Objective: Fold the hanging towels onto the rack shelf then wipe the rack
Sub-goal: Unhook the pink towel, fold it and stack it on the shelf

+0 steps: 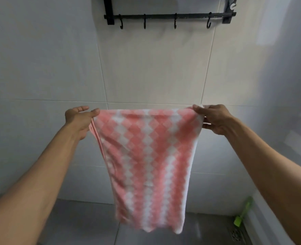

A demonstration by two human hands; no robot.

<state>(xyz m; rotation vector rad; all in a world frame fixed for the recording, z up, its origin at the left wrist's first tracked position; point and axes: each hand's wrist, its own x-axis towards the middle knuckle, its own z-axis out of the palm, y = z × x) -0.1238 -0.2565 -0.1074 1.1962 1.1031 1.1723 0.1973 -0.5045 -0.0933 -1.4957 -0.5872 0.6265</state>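
A pink and white checked towel (146, 161) hangs doubled in front of me, held out flat by its top edge. My left hand (80, 120) pinches the towel's top left corner between thumb and fingers. My right hand (215, 119) grips the top right corner. High on the tiled wall is the black metal rack (169, 15) with several hooks on its bar, and nothing hangs from the hooks. Only the lower part of the rack shows; its shelf is cut off by the top of the frame.
White wall tiles surround the rack. Below is a grey tiled floor (86, 225) with a floor drain (237, 235) at the lower right. A green brush (243, 212) leans in the right corner against the wall.
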